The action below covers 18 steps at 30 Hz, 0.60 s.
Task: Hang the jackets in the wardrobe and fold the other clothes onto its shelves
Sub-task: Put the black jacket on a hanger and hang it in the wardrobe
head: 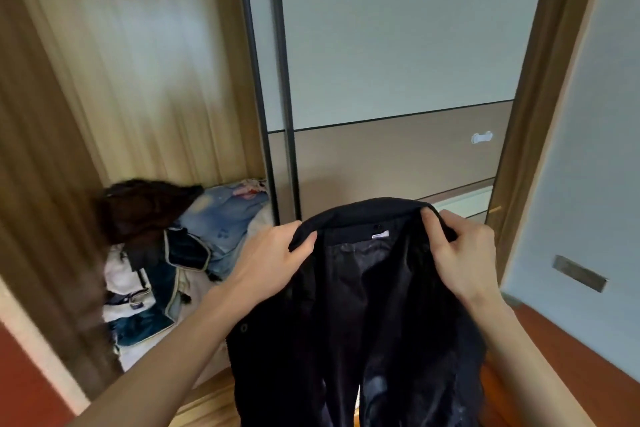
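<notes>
jacket (360, 305) hangs vertically, collar up; left hand (273, 253), right hand (464, 253) grip collar

A dark navy jacket (360, 305) hangs near centre, held up by its collar with the shiny lining and a small white label facing out. To its left, in the open wardrobe (145, 87), a heap of clothes (173, 253) lies unfolded: brown, denim, white.
</notes>
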Available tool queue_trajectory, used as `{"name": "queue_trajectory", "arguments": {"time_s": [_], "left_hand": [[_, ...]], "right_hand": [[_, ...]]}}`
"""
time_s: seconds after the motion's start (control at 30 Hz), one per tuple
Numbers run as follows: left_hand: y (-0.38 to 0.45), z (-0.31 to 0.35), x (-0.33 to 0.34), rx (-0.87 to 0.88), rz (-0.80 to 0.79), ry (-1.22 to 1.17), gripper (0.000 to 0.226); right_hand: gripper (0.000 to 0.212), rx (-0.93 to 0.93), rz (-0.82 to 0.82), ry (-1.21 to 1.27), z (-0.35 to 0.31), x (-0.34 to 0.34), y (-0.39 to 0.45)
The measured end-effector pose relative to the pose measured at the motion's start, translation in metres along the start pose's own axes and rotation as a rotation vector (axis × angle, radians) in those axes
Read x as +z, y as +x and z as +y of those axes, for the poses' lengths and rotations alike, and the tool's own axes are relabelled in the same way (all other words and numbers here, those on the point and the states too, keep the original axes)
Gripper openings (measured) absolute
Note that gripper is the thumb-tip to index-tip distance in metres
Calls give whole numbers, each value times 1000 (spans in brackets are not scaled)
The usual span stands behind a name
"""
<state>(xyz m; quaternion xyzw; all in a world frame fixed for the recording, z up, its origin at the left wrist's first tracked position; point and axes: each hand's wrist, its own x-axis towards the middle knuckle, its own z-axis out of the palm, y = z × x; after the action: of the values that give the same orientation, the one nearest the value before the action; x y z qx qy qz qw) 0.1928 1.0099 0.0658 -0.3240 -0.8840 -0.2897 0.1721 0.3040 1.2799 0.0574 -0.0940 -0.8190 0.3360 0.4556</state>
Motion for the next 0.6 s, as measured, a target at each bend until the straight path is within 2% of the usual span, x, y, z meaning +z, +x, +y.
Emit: {"name": "queue_trajectory", "arguments": {"time_s": [0.33, 0.43, 0.6], "left_hand": [[2, -90, -79, -118, 134, 51, 44], [3, -116, -103, -143, 169, 8, 32], [7, -159, -141, -195, 202, -86, 40]], "right_hand": [[56, 13, -116, 191, -69, 112, 30], [56, 3, -181, 266, -91, 146, 40], [55, -44, -228, 322, -124, 200, 53]]}}
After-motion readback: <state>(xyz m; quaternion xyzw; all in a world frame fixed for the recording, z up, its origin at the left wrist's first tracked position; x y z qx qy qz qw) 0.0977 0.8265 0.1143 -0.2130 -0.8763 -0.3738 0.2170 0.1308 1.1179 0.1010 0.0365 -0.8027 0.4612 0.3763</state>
